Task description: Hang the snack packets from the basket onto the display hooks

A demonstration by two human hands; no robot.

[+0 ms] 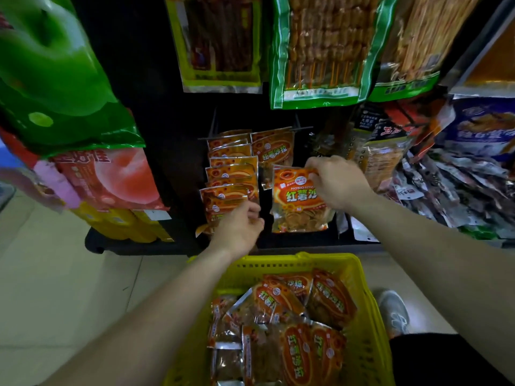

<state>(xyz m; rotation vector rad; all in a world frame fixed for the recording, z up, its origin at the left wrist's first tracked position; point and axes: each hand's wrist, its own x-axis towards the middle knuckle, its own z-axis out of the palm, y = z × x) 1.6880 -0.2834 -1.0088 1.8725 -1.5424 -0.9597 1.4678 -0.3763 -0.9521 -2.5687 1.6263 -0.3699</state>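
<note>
An orange packet (pixel 292 201) was pinched by the right hand (pixel 335 182), a hanging packet (pixel 220 199) by the left hand (pixel 239 227) (fingers curled); spare packets (pixel 295 355) were heaped in the basket (pixel 264 261).

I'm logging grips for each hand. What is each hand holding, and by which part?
The right hand pinches an orange snack packet by its top edge. The left hand appears to grip the front hanging packet at its lower right.
</note>
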